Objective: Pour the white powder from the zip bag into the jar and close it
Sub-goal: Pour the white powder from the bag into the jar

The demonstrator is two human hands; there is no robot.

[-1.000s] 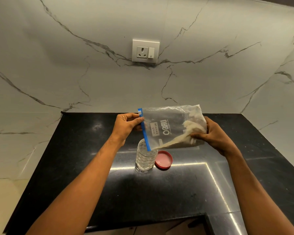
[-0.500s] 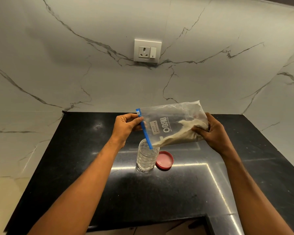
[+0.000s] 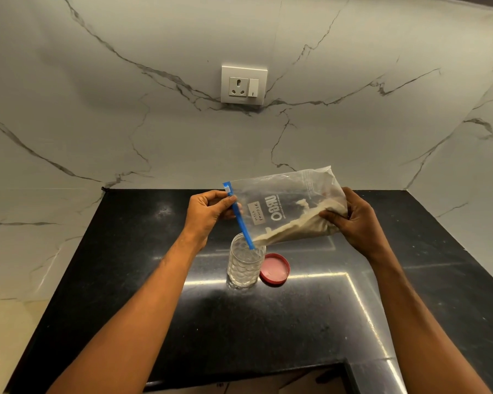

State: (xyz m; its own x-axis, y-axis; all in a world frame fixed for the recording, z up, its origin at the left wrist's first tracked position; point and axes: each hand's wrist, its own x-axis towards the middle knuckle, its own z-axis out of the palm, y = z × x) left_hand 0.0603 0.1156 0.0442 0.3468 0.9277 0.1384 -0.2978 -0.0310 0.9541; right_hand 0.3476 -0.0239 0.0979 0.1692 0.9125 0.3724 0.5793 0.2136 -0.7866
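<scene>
A clear zip bag [image 3: 285, 206] with a blue zip strip and a "milk powder" label is tilted over a clear dimpled glass jar [image 3: 244, 265] on the black counter. The bag's lower corner by the zip sits just above the jar's open mouth. White powder [image 3: 291, 227] lies along the bag's lower edge, sloping down to that corner. My left hand [image 3: 208, 213] pinches the bag at the blue zip strip. My right hand [image 3: 350, 220] grips the bag's raised bottom end. A red lid [image 3: 275, 269] lies flat on the counter, touching the jar's right side.
The black stone counter [image 3: 182, 322] is L-shaped, with a cut-out at its front edge. Marble walls rise behind and at both sides. A white wall socket with a switch [image 3: 244, 84] sits above the counter.
My right hand has lifted the bag's bottom end higher, making the tilt steeper. The powder has slid further down to the corner over the jar.
</scene>
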